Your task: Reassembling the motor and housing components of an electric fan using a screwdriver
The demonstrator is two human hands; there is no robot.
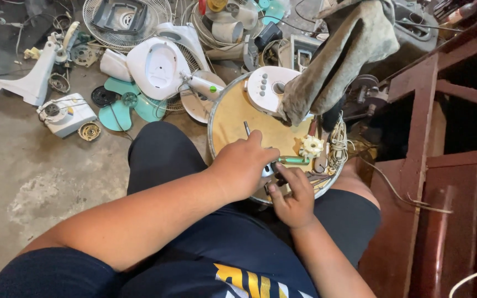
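A round stool top (228, 118) with a yellowish surface and a metal rim stands in front of my knees. My left hand (243, 164) rests curled on its near edge, closed over a small metal part that is mostly hidden. My right hand (292, 197) sits just below and to the right, fingers pinched at the same part. A green-handled screwdriver (293, 160) lies on the top beside my left hand. A cream plastic fan knob (311, 147) lies next to it. A white fan control panel (267, 87) with buttons sits at the far edge.
A grey cloth (342, 55) hangs over the stool's far right. Fan parts litter the concrete floor: a white motor housing (158, 67), teal blades (129, 106), a wire guard (125, 22), a white base (66, 113). A dark red wooden frame (432, 165) stands at right.
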